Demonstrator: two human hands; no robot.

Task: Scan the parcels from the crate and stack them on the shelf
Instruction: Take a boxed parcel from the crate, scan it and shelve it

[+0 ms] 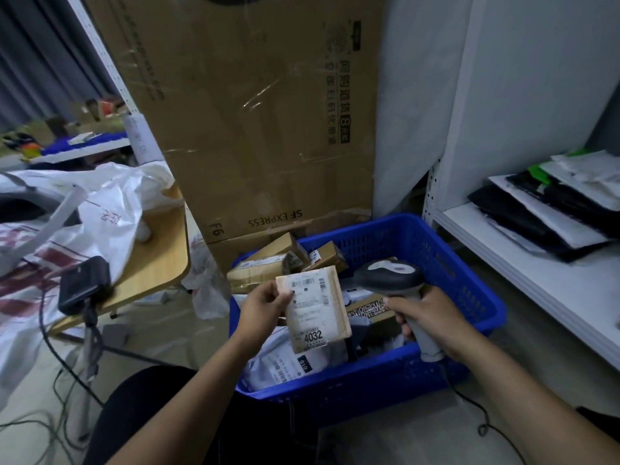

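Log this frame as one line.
phase: scanning | left hand: holds small parcel, label up | right hand: grips scanner, pointed toward it | crate: more parcels inside | shelf: mailers stacked

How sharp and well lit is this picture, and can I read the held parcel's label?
Head view: dim, flat light; glare streaks on the tape of the big cardboard box; wide-angle bending tilts the shelf post; on the parcel in the left hand, 4032 reads clearly, the finer print is blurred.

Left hand (264, 308), right hand (432, 319), both forearms (201, 380) bare, black trousers (144, 411) at the knee
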